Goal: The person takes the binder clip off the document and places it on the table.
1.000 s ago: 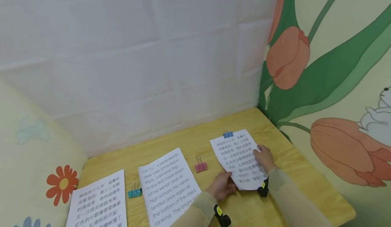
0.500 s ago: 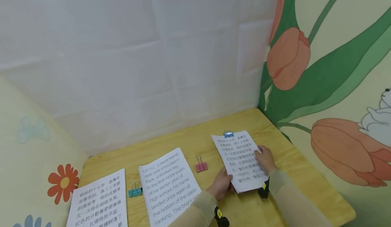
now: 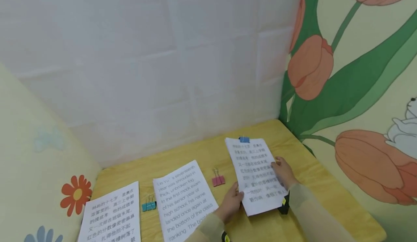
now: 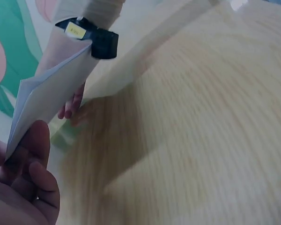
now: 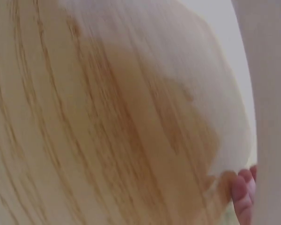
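Observation:
Both hands hold a small stack of printed paper sheets (image 3: 255, 177), tilted up off the table. My left hand (image 3: 230, 202) pinches its left edge near the lower corner. On the opposite side, my right hand (image 3: 284, 171) grips the right edge. In the left wrist view the sheets (image 4: 47, 98) appear edge-on between thumb and fingers, slightly fanned at one corner. A blue binder clip (image 3: 244, 139) shows at the top edge of the stack; whether it is attached or lies behind cannot be told. In the right wrist view the paper (image 5: 274, 112) covers the right side.
An English-text sheet stack (image 3: 182, 198) lies left of my left hand, with another printed stack (image 3: 112, 213) farther left. A pink binder clip (image 3: 218, 180) and a teal binder clip (image 3: 149, 206) lie between the stacks on the wooden table (image 3: 195, 151). Walls stand behind and at both sides.
The stack has tilted up more toward me, and its lower edge has come nearer. My left hand has shifted up along the left edge and now pinches it. The head view has shifted slightly.

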Motion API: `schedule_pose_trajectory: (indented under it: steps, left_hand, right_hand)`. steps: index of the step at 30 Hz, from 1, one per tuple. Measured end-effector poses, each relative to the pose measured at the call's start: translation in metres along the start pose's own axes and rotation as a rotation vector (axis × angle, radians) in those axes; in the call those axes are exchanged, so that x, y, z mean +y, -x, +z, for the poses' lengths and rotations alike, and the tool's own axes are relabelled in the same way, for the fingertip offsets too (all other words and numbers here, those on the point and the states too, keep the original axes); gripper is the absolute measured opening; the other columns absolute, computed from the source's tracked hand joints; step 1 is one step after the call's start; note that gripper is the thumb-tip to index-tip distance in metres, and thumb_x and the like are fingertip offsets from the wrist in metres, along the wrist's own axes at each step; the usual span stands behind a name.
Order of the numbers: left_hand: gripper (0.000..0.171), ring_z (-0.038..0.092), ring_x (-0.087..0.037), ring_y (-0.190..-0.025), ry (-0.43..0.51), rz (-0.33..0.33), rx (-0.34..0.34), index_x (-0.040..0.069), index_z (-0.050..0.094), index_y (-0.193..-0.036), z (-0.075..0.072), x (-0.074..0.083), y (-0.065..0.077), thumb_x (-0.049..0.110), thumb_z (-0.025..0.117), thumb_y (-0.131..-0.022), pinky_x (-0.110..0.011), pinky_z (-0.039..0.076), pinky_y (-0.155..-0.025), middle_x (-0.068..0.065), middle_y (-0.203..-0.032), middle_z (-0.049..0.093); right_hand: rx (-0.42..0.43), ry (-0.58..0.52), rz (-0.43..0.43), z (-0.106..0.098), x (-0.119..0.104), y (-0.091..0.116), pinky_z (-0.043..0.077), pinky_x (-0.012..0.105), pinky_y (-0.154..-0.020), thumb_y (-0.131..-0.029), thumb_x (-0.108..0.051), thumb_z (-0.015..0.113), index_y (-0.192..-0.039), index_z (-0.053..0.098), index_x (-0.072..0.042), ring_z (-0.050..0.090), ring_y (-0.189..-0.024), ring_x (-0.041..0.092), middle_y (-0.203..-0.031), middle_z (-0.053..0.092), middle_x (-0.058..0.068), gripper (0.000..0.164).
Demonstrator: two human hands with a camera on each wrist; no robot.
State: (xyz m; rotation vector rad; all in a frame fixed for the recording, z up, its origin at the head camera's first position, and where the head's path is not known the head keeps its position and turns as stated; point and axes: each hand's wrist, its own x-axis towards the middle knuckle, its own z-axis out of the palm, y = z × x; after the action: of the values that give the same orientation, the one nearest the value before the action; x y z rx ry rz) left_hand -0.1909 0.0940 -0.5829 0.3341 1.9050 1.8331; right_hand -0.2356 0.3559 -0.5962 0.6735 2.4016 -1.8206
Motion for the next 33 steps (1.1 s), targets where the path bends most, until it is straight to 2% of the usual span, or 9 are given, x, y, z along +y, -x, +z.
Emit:
schedule_pose_trajectory:
  steps: [3, 5, 9, 13, 18, 22, 25, 30, 33]
  left_hand:
    - [0.047, 0.064, -0.015, -0.079, -0.085, 0.030, -0.003, 0.002, 0.040, -0.155, -0.010, -0.001, 0.005, 0.006, 0.044, -0.108, -0.031, 0.049, -0.068, -0.008, -0.100, 0.072]
    - [0.048, 0.064, -0.015, -0.080, -0.122, 0.034, -0.013, 0.004, 0.040, -0.156, -0.016, -0.003, 0.008, 0.008, 0.046, -0.108, -0.032, 0.049, -0.068, -0.006, -0.100, 0.072]
    - [0.048, 0.065, -0.015, -0.086, -0.176, 0.034, -0.030, 0.006, 0.041, -0.156, -0.022, -0.006, 0.014, 0.010, 0.047, -0.108, -0.035, 0.052, -0.073, -0.004, -0.105, 0.072]
    - [0.051, 0.065, -0.016, -0.089, -0.216, 0.004, -0.035, 0.005, 0.039, -0.157, -0.028, -0.006, 0.019, 0.012, 0.049, -0.108, -0.035, 0.052, -0.074, -0.005, -0.109, 0.070]
    - [0.055, 0.069, -0.022, -0.092, -0.152, -0.016, -0.022, 0.007, 0.036, -0.159, -0.033, -0.007, 0.021, 0.010, 0.052, -0.106, -0.036, 0.055, -0.076, -0.009, -0.111, 0.071]
    - [0.059, 0.071, -0.026, -0.093, -0.078, -0.009, -0.011, 0.007, 0.035, -0.159, -0.036, -0.007, 0.018, 0.004, 0.054, -0.103, -0.039, 0.058, -0.078, -0.011, -0.110, 0.072]
    - [0.058, 0.072, -0.028, -0.096, -0.016, -0.010, -0.010, 0.003, 0.035, -0.158, -0.038, -0.007, 0.015, 0.003, 0.055, -0.103, -0.042, 0.059, -0.080, -0.013, -0.113, 0.071]
    - [0.048, 0.070, -0.030, -0.106, 0.100, 0.002, 0.012, -0.001, 0.039, -0.153, -0.047, -0.001, 0.011, 0.009, 0.049, -0.108, -0.042, 0.058, -0.086, -0.018, -0.125, 0.068]
    - [0.050, 0.066, -0.030, -0.118, 0.177, -0.008, 0.034, 0.004, 0.034, -0.158, -0.052, 0.004, 0.009, 0.015, 0.044, -0.110, -0.042, 0.056, -0.094, -0.015, -0.139, 0.062]
  right_hand:
    - [-0.050, -0.036, 0.020, 0.002, -0.001, -0.001, 0.057, 0.043, -0.081, -0.108, -0.031, 0.047, -0.163, 0.022, -0.006, 0.066, -0.107, 0.033, -0.147, 0.045, 0.026, 0.066]
    - [-0.092, -0.057, 0.025, 0.003, 0.000, 0.000, 0.058, 0.042, -0.073, -0.108, -0.032, 0.048, -0.161, 0.026, -0.008, 0.069, -0.095, 0.030, -0.134, 0.057, 0.023, 0.062]
    - [-0.160, -0.091, 0.041, 0.004, 0.003, 0.003, 0.059, 0.044, -0.070, -0.110, -0.034, 0.045, -0.157, 0.035, -0.010, 0.072, -0.085, 0.028, -0.109, 0.070, 0.014, 0.053]
    - [-0.186, -0.157, 0.023, 0.002, 0.000, 0.008, 0.059, 0.045, -0.072, -0.111, -0.033, 0.043, -0.148, 0.044, -0.010, 0.073, -0.087, 0.030, -0.108, 0.071, 0.014, 0.044]
    - [-0.221, -0.236, -0.053, -0.001, -0.007, 0.009, 0.060, 0.046, -0.074, -0.112, -0.031, 0.043, -0.137, 0.049, -0.013, 0.074, -0.091, 0.033, -0.110, 0.072, 0.015, 0.032]
    - [-0.246, -0.285, -0.118, -0.003, -0.014, 0.011, 0.061, 0.049, -0.075, -0.112, -0.029, 0.043, -0.137, 0.048, -0.014, 0.074, -0.091, 0.035, -0.112, 0.072, 0.017, 0.029]
    - [-0.272, -0.295, -0.157, -0.003, -0.018, 0.015, 0.061, 0.050, -0.076, -0.113, -0.026, 0.043, -0.139, 0.047, -0.011, 0.074, -0.091, 0.035, -0.113, 0.071, 0.018, 0.031]
    - [-0.344, -0.293, -0.141, 0.000, -0.022, 0.022, 0.060, 0.052, -0.077, -0.112, -0.024, 0.045, -0.142, 0.046, -0.011, 0.073, -0.092, 0.036, -0.114, 0.069, 0.019, 0.033]
    - [-0.402, -0.276, -0.143, 0.002, -0.022, 0.025, 0.060, 0.052, -0.078, -0.111, -0.026, 0.046, -0.143, 0.046, -0.011, 0.072, -0.094, 0.036, -0.116, 0.068, 0.018, 0.035]
